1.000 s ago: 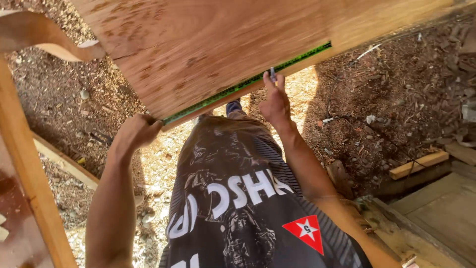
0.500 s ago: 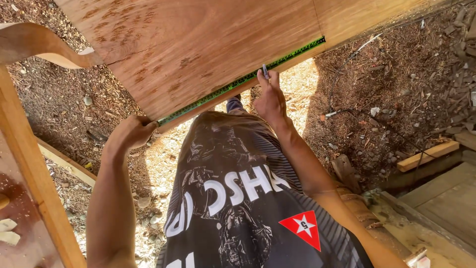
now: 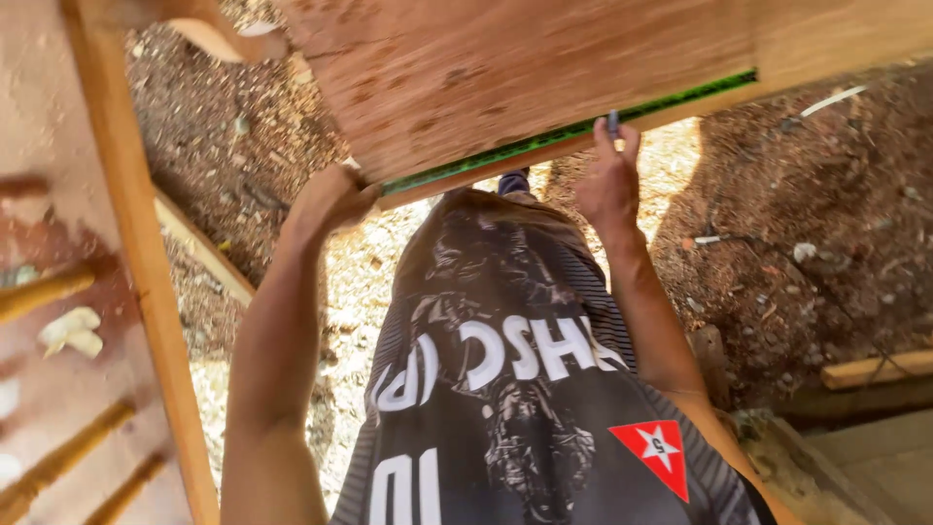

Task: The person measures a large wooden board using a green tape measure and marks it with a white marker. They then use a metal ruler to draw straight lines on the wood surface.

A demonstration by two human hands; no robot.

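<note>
A large reddish plywood board (image 3: 525,68) fills the top of the head view. A green measuring strip (image 3: 583,131) runs along its near edge. My left hand (image 3: 328,199) grips the board's lower left corner, pressing the strip's end there. My right hand (image 3: 610,180) holds a small dark pencil (image 3: 613,127) with its tip against the board's edge by the green strip. Below the hands hangs my black printed shirt (image 3: 505,389).
A wooden frame post (image 3: 146,272) runs down the left side, with several rungs (image 3: 58,457) beyond it. Wood chips and sawdust cover the ground (image 3: 797,214). Timber pieces (image 3: 875,369) lie at the lower right.
The view has shifted, so the board and hands sit slightly higher and more to the right. Both hands keep their places on the board's edge.
</note>
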